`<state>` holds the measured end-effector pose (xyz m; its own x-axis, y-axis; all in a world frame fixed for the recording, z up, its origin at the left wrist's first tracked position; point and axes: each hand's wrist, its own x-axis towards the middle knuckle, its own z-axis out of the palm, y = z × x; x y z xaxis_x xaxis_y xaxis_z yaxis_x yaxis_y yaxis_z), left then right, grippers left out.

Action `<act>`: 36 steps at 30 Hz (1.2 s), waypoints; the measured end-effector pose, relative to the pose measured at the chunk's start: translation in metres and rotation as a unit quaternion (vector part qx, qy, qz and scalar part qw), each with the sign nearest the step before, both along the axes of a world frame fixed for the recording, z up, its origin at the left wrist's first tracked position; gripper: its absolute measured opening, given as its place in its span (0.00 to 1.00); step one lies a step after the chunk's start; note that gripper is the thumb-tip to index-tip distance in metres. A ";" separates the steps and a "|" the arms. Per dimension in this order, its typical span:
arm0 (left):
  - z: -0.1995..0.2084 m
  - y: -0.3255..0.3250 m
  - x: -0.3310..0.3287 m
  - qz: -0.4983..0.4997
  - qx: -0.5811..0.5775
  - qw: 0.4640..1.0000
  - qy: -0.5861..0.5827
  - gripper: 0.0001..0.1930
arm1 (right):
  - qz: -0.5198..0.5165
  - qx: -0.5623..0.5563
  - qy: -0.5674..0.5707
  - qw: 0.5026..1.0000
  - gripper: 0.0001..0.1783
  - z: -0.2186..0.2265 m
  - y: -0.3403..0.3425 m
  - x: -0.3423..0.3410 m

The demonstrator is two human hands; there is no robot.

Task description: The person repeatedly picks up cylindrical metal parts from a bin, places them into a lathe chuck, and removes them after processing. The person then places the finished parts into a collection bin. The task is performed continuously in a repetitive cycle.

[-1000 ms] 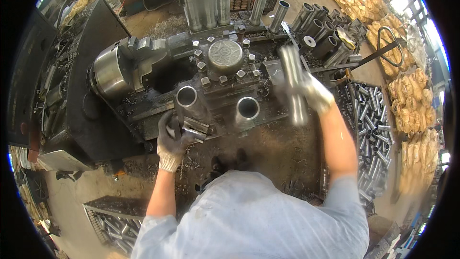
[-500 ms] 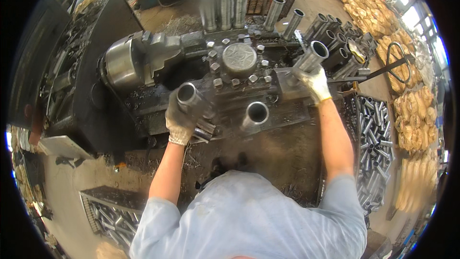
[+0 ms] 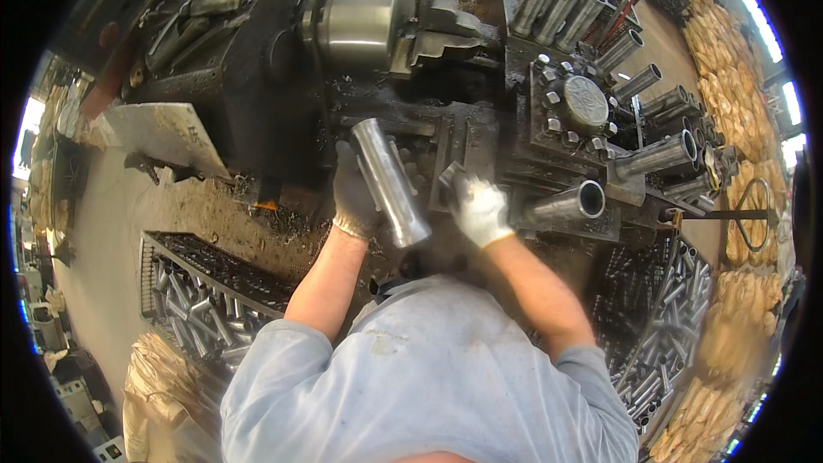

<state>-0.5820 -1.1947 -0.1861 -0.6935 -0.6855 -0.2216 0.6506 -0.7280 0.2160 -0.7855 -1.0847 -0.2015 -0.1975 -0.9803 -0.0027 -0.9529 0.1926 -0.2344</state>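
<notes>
A shiny metal tube (image 3: pixel 387 176) slants in front of me, its lower end flared. My left hand (image 3: pixel 351 193), in a dirty work glove, is closed round its side. Just to the right, my gloved right hand (image 3: pixel 482 210) is closed, with a small dark, flat-edged piece showing at its fingertips; I cannot make out what it is. The right hand is apart from the tube. Another tube (image 3: pixel 566 204) stands on the machine bed beyond my right hand, and a further tube (image 3: pixel 660 157) stands to its right.
A lathe chuck (image 3: pixel 360 21) with stepped jaws lies ahead, and a bolted tool post (image 3: pixel 585 101) right of it. Several tubes (image 3: pixel 557 9) stand behind the post. Crates of tubes stand at the left (image 3: pixel 154 270) and right (image 3: pixel 664 326). A looped handle (image 3: pixel 754 214) juts out right.
My right hand has let go of the tube at the right and come in beside my left. The left hand's tube has tipped over to a slant. The view has swung left.
</notes>
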 end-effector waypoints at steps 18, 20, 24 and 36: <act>0.053 -0.025 -0.134 -0.113 -0.372 0.847 -0.364 0.37 | 0.146 -0.119 -0.250 0.950 0.47 0.244 -0.037 -0.063; 0.036 -0.050 -0.164 -0.117 -0.479 0.623 -0.607 0.35 | 0.208 -0.187 -0.018 0.960 0.43 0.265 -0.079 -0.108; 0.006 -0.078 -0.148 -0.242 -0.518 0.550 -0.608 0.29 | 0.190 -0.028 0.346 0.918 0.30 0.251 -0.173 -0.192; -0.073 0.021 0.089 0.323 0.089 0.796 -0.504 0.20 | 0.204 0.149 0.035 0.967 0.42 0.137 -0.248 -0.214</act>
